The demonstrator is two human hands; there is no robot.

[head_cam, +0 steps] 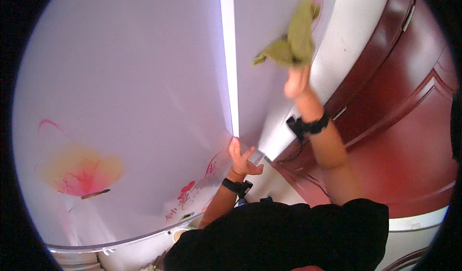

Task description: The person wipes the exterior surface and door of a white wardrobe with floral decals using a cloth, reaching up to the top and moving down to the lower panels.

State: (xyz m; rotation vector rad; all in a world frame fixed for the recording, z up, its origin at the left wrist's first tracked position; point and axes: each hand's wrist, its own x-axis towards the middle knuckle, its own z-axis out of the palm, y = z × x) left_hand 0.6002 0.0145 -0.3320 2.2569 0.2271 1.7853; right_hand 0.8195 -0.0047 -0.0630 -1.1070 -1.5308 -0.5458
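Note:
A yellow-green cloth [301, 33] lies over the fingers of my right hand [297, 82], which holds it up at the narrower lilac panel [260, 15]. Motion blurs that hand, and the cloth hides most of its fingers. Part of a pink printed line shows beside the cloth. Lower down, my left hand [242, 161] has its fingers spread and holds nothing. Its fingertips are at the bottom of a bright white vertical strip [228, 47], by the edge of the wide glossy panel [144, 72]; whether they touch it I cannot tell.
A printed butterfly [85, 173] and red printed writing [187, 195] decorate the wide panel. On the right is a dark red panelled wooden door [404, 137] with metal hinges, beyond a white wall strip [355, 36]. Dark cables [310, 179] hang near my right arm. Pale floor [270, 184] shows below.

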